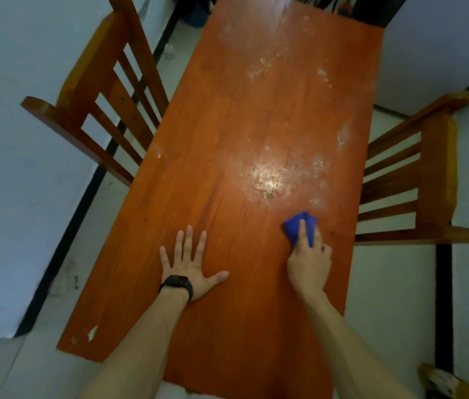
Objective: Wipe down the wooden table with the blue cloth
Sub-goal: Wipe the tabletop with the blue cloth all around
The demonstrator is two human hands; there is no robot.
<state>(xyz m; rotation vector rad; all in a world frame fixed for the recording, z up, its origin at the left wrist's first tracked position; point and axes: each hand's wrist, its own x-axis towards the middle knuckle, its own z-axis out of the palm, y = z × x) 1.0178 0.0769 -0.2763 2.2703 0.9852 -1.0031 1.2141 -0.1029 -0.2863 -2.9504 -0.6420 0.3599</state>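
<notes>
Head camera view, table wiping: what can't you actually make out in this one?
blue cloth: head view, near part hidden under the right hand; its fold unclear.
dark clutter past the far end of the table: head view, cut by the top edge, too dark.
yellow object on the floor: head view, cut by the bottom edge, blurred.
</notes>
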